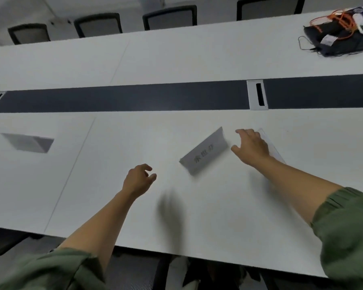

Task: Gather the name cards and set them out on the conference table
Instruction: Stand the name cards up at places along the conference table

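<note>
A grey tent-shaped name card [203, 153] with dark characters stands skewed on the white conference table [176, 59], a second name card [27, 142] well apart to its left.

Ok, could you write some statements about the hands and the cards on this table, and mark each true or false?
1. A name card stands on the table between the left hand and the right hand. True.
2. The left hand holds this name card. False: it holds nothing and is apart from the card.
3. A second name card stands farther left. True.
4. People sit on the chairs across the table. False: the visible chairs are empty.
5. An orange cable lies on a dark bag. True.
</note>
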Action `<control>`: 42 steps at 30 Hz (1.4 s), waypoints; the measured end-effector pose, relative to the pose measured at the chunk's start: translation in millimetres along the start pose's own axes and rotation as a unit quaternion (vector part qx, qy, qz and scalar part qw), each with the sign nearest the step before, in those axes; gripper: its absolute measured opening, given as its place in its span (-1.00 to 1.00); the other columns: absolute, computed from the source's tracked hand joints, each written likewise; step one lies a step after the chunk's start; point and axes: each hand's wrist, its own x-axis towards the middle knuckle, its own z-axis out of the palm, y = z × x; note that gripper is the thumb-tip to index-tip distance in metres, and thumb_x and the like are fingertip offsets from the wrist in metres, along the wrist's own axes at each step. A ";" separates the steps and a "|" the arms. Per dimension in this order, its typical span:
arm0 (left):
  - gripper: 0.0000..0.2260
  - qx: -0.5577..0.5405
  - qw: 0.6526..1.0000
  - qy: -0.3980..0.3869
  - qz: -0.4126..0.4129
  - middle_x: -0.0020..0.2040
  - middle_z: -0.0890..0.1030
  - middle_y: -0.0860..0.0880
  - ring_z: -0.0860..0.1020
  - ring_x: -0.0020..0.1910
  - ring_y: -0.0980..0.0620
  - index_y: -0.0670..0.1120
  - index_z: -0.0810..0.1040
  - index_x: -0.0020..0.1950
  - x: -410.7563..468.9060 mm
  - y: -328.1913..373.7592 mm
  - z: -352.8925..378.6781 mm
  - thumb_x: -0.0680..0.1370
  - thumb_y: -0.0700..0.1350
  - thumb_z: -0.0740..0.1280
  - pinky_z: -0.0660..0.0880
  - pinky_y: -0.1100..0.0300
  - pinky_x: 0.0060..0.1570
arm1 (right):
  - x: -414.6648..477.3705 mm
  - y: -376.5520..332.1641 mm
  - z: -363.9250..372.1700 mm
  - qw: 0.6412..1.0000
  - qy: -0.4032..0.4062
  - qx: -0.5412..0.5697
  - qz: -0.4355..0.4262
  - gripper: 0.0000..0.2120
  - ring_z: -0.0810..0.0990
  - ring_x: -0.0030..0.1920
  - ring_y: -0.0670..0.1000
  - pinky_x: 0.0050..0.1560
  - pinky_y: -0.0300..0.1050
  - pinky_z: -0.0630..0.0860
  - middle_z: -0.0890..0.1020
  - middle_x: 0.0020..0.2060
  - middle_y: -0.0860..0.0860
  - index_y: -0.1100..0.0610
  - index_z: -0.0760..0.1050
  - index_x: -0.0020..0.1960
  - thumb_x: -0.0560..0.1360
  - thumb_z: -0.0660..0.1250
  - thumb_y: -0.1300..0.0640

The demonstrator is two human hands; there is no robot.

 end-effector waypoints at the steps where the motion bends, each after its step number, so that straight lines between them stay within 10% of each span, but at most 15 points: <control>1: -0.67 0.006 1.000 0.000 -0.003 -0.03 0.64 -0.04 0.59 -0.06 -0.03 -0.07 0.55 0.23 -2.6 -9.7 -4.1 0.50 0.00 0.35 0.57 0.04 0.00 | -2.4 -12.2 3.9 1.000 -0.011 -0.002 -0.017 -0.46 0.37 0.34 0.18 0.18 0.09 0.42 0.39 0.40 0.12 0.06 0.27 0.47 0.54 0.30 -0.01; 14: -0.57 0.134 0.990 -0.043 0.008 0.33 0.38 -0.11 0.42 0.27 -0.11 -0.07 0.39 0.40 68.8 -137.5 -21.8 0.57 0.05 0.26 0.44 0.03 0.15 | 17.2 -112.6 62.9 0.979 -0.077 -0.184 -0.046 -0.42 -0.12 0.57 0.14 0.49 0.11 -0.02 0.05 0.57 0.08 -0.04 0.16 0.54 0.56 0.26 0.08; 30: -0.39 0.199 0.973 0.017 0.118 0.59 -0.16 -0.16 -0.23 0.56 -0.14 0.00 -0.11 0.59 130.1 -243.9 2.1 0.58 0.23 -0.21 -0.17 -0.12 0.51 | 63.1 -243.6 135.7 0.985 -0.037 -0.120 -0.117 -0.57 0.35 0.37 0.05 0.38 -0.03 0.12 0.52 0.30 0.00 0.00 0.43 0.38 0.54 0.29 -0.08; 36: -0.42 0.199 0.972 0.050 0.116 0.59 -0.17 -0.11 -0.26 0.56 -0.08 0.04 -0.09 0.59 134.1 -253.4 10.3 0.61 0.22 -0.16 -0.18 -0.11 0.51 | 84.0 -239.5 117.6 0.976 -0.094 -0.165 -0.106 -0.25 0.26 0.46 0.06 0.47 0.13 0.05 0.40 0.42 -0.04 -0.10 0.22 0.51 0.42 0.30 -0.36; 42: -0.43 0.194 0.972 0.051 0.119 0.59 -0.13 -0.12 -0.22 0.57 -0.09 0.04 -0.06 0.59 135.8 -255.0 12.1 0.61 0.21 -0.11 -0.16 -0.12 0.51 | 88.5 -263.4 135.8 0.975 -0.110 -0.164 -0.105 -0.40 0.55 0.19 0.09 0.20 0.04 0.36 0.59 0.23 -0.03 -0.06 0.43 0.38 0.46 0.25 -0.37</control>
